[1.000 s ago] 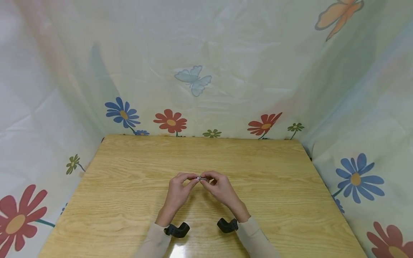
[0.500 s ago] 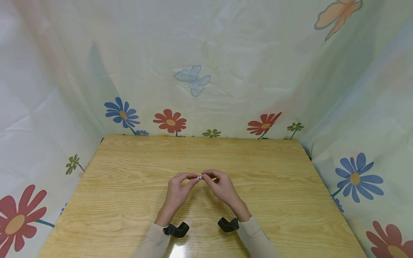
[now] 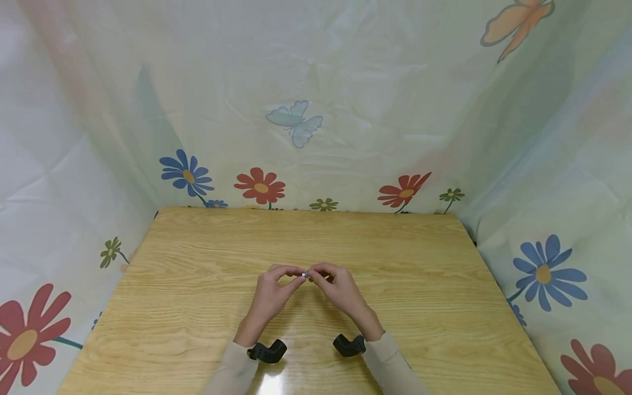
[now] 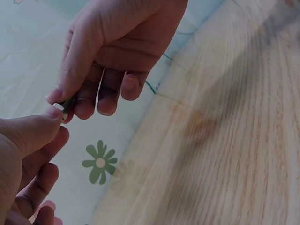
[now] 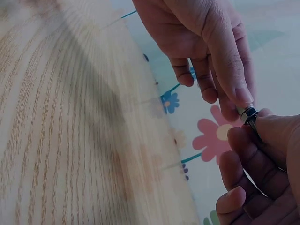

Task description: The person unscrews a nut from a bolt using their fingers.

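Above the middle of the table, both hands meet at a small metal bolt with a nut on it. My left hand pinches the bright silver end between thumb and index finger. From the other side, my right hand pinches the dark threaded shank with thumb and index finger. The nut shows in the gap between the two sets of fingertips. In the left wrist view, only a silver bit of the bolt shows, its rest covered by fingers. The other fingers of both hands are loosely bent.
The wooden table lies beneath both hands. Pale curtains printed with flowers and butterflies stand behind it and at both sides. A black wrist camera sits on the left wrist, another black camera on the right.
A second ago the shank showed between spread right fingertips. Those fingertips have since drawn together over it, and less of the bolt shows. The left hand has hardly moved.
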A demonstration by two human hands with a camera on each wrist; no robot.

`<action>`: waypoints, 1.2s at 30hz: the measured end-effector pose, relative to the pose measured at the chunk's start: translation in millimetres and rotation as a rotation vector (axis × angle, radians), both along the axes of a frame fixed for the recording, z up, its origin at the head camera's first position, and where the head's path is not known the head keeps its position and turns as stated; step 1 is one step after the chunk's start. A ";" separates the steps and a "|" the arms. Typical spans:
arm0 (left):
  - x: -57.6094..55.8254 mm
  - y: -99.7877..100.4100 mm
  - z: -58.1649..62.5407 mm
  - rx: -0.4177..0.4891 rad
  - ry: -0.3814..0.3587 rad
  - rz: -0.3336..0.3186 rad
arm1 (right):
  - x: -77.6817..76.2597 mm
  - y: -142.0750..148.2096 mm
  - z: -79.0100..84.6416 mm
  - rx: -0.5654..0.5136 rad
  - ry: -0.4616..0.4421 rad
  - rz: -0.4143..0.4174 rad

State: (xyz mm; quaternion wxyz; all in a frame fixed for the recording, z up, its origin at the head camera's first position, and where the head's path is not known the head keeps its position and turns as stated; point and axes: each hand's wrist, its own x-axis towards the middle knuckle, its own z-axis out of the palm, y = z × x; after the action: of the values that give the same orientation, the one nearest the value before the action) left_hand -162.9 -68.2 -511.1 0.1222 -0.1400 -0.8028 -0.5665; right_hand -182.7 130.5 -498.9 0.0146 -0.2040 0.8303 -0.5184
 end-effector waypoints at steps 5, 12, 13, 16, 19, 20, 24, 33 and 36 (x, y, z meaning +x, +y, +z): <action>-0.7 -1.6 -1.0 -0.028 0.001 -0.003 | -0.2 1.4 -0.9 0.011 -0.007 0.013; -0.6 -2.2 -0.6 -0.032 0.008 -0.014 | -0.3 1.9 -1.6 0.017 -0.027 0.015; -0.7 -2.1 -0.8 -0.029 0.006 -0.015 | -0.2 1.6 -1.6 0.019 -0.023 0.012; -0.5 -2.0 -1.6 -0.023 -0.005 -0.017 | 0.2 1.2 -1.0 0.019 -0.003 0.011; -0.6 -2.0 -2.2 -0.022 -0.016 -0.015 | 0.6 1.0 -0.4 0.015 0.032 0.019; -0.6 -2.0 -2.3 -0.023 -0.017 -0.015 | 0.6 1.1 -0.5 0.011 0.040 0.021; -1.1 -2.3 -2.8 -0.026 -0.010 -0.009 | 0.7 0.3 -0.2 -0.005 0.068 0.024; -1.4 -2.8 -2.7 -0.029 0.002 -0.001 | 2.0 0.3 4.4 -0.022 0.037 -0.012; -1.4 -2.8 -2.6 -0.025 -0.004 -0.001 | 1.7 -0.1 4.1 0.000 -0.011 -0.049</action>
State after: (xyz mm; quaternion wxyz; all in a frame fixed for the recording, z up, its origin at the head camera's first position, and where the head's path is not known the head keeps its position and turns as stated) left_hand -164.3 -71.0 -513.7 0.1186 -0.1405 -0.8100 -0.5569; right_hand -181.0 130.4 -494.8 0.0063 -0.1808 0.8350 -0.5197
